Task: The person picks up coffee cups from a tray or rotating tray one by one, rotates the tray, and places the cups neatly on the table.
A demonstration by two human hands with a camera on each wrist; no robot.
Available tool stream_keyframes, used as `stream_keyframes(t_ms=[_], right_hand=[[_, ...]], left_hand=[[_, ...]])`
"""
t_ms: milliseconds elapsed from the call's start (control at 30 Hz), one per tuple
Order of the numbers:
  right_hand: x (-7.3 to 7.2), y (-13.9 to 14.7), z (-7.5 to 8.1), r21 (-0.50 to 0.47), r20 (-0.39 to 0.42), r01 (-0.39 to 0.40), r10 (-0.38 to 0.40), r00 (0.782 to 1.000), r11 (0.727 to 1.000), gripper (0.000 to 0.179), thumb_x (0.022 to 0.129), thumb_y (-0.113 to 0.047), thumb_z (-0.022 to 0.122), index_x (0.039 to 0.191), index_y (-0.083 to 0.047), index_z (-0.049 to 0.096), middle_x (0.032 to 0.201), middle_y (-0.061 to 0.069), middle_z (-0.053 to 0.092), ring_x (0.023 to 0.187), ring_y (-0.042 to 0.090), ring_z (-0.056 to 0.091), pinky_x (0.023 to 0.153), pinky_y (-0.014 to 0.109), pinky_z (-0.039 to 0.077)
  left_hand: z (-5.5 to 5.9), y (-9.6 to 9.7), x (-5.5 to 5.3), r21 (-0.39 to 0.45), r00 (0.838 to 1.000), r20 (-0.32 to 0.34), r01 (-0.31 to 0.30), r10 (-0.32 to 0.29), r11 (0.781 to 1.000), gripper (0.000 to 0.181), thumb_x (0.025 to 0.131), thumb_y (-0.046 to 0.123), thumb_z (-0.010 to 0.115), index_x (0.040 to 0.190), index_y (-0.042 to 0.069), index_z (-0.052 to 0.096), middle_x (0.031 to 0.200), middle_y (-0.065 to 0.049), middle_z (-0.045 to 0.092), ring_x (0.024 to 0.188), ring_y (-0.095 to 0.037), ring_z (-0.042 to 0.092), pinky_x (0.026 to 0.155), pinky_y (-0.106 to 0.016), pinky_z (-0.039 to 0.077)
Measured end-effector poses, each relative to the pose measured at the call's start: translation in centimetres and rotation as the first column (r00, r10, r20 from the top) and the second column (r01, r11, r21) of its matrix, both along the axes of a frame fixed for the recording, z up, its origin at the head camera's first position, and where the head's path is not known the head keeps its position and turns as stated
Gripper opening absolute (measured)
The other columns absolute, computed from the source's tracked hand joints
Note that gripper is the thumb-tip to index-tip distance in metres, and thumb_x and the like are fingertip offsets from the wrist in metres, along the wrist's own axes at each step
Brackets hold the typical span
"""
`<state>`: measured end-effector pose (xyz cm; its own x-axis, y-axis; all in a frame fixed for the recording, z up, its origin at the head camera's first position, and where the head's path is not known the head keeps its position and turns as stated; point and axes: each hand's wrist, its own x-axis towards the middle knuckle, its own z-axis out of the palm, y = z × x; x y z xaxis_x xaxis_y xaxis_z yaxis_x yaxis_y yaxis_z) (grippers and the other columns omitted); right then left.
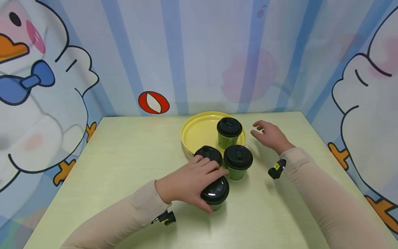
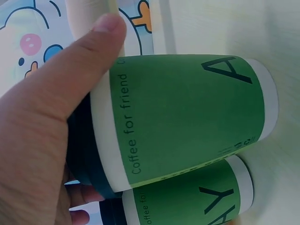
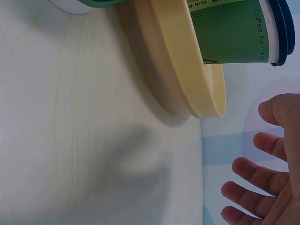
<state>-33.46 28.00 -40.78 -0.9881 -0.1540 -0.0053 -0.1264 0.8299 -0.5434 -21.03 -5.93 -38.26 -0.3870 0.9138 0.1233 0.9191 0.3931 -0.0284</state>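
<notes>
My left hand point(image 1: 191, 181) holds the nearest paper coffee cup point(image 1: 216, 192), thumb on its near side and index finger across its far side. The other fingers reach over the lid of a second coffee cup point(image 1: 207, 152) just behind. In the left wrist view the held cup point(image 2: 187, 117) is green with a white base and dark lid. A third coffee cup point(image 1: 238, 159) stands to the right on the table. On the yellow round tray point(image 1: 199, 129) is another coffee cup point(image 1: 229, 129). Holding nothing, my right hand point(image 1: 272, 136) hovers right of the tray, fingers loosely bent.
The pale table point(image 1: 140, 148) ends at a blue striped backdrop point(image 1: 202, 62) close behind the tray. Cartoon-printed cloth point(image 1: 40, 131) hangs along both sides. Each wrist wears a small black camera point(image 1: 277, 169).
</notes>
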Motion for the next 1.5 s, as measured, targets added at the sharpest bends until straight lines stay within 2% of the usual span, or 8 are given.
stream_keyframes(t_ms=[333, 500, 667, 867, 1067, 1167, 1367, 1500], right_hand=[[-0.1, 0.1, 0.4, 0.004, -0.009, -0.013, 0.013, 1.000, 1.000, 0.056, 0.104, -0.043, 0.050, 0.145, -0.005, 0.048, 0.143, 0.027, 0.051, 0.130, 0.046, 0.048, 0.102, 0.061, 0.043], [-0.2, 0.0, 0.8, 0.006, -0.021, -0.013, 0.013, 1.000, 1.000, 0.055, 0.104, -0.044, 0.050, 0.144, -0.005, 0.048, 0.142, 0.027, 0.052, 0.129, 0.046, 0.049, 0.102, 0.061, 0.043], [-0.2, -0.3, 1.0, 0.015, -0.016, -0.014, 0.014, 1.000, 1.000, 0.056, 0.104, -0.043, 0.050, 0.145, -0.005, 0.048, 0.141, 0.027, 0.052, 0.128, 0.046, 0.050, 0.101, 0.061, 0.043], [-0.3, -0.6, 0.9, 0.010, -0.016, -0.023, 0.023, 1.000, 1.000, 0.055, 0.104, -0.044, 0.050, 0.144, -0.006, 0.048, 0.141, 0.026, 0.052, 0.128, 0.046, 0.050, 0.101, 0.061, 0.044], [-0.3, -0.7, 0.9, 0.006, -0.009, -0.027, 0.027, 1.000, 1.000, 0.057, 0.104, -0.044, 0.049, 0.145, -0.005, 0.047, 0.142, 0.027, 0.051, 0.128, 0.046, 0.049, 0.102, 0.061, 0.043], [-0.4, -0.7, 0.8, 0.009, -0.005, -0.027, 0.027, 1.000, 1.000, 0.057, 0.104, -0.044, 0.050, 0.145, -0.005, 0.047, 0.142, 0.027, 0.051, 0.129, 0.047, 0.049, 0.102, 0.061, 0.043], [-0.6, -0.6, 0.7, 0.001, -0.004, -0.009, 0.009, 1.000, 1.000, 0.059, 0.104, -0.044, 0.049, 0.147, -0.004, 0.045, 0.143, 0.028, 0.050, 0.129, 0.047, 0.049, 0.103, 0.061, 0.043], [-0.8, -0.6, 0.9, -0.016, -0.014, -0.017, 0.017, 1.000, 1.000, 0.056, 0.107, -0.043, 0.043, 0.148, -0.004, 0.044, 0.144, 0.028, 0.050, 0.130, 0.047, 0.049, 0.102, 0.061, 0.043]], left_hand=[[1.4, -1.5, -1.2, 0.155, 0.998, -0.064, 0.017, -0.007, 0.988, 0.119, 0.068, 0.096, 0.050, 0.158, 0.021, 0.034, 0.132, -0.001, 0.046, 0.110, -0.017, 0.041, 0.094, -0.037, 0.033], [3.4, -2.8, -3.8, 0.216, 0.993, -0.071, -0.082, 0.099, 0.973, 0.114, 0.075, 0.097, 0.026, 0.157, 0.018, 0.037, 0.133, -0.005, 0.045, 0.113, -0.023, 0.042, 0.100, -0.045, 0.031], [4.3, -4.6, -7.1, 0.219, 0.971, 0.005, -0.233, 0.238, 0.948, 0.108, 0.081, 0.093, 0.028, 0.157, 0.018, 0.036, 0.139, -0.008, 0.044, 0.124, -0.028, 0.040, 0.107, -0.051, 0.028], [3.4, -6.9, -11.3, 0.188, 0.891, 0.156, -0.451, 0.426, 0.873, 0.086, 0.093, 0.076, 0.045, 0.157, 0.019, 0.037, 0.147, -0.012, 0.040, 0.131, -0.033, 0.039, 0.110, -0.058, 0.026], [0.7, -8.9, -14.5, 0.103, 0.765, 0.316, -0.615, 0.561, 0.782, 0.080, 0.100, 0.068, 0.040, 0.160, 0.015, 0.031, 0.161, -0.018, 0.027, 0.146, -0.040, 0.029, 0.117, -0.064, 0.018], [-0.6, -9.4, -15.5, 0.080, 0.716, 0.372, -0.659, 0.591, 0.748, 0.081, 0.101, 0.067, 0.038, 0.161, 0.013, 0.028, 0.164, -0.018, 0.023, 0.149, -0.040, 0.025, 0.119, -0.061, 0.019], [-2.1, -9.5, -16.3, 0.041, 0.663, 0.418, -0.696, 0.621, 0.717, 0.084, 0.100, 0.068, 0.037, 0.162, 0.013, 0.023, 0.166, -0.018, 0.019, 0.152, -0.038, 0.020, 0.120, -0.058, 0.020], [-2.3, -9.5, -16.1, 0.030, 0.661, 0.413, -0.697, 0.626, 0.716, 0.085, 0.100, 0.069, 0.036, 0.161, 0.011, 0.025, 0.165, -0.020, 0.020, 0.151, -0.040, 0.020, 0.120, -0.059, 0.019]])
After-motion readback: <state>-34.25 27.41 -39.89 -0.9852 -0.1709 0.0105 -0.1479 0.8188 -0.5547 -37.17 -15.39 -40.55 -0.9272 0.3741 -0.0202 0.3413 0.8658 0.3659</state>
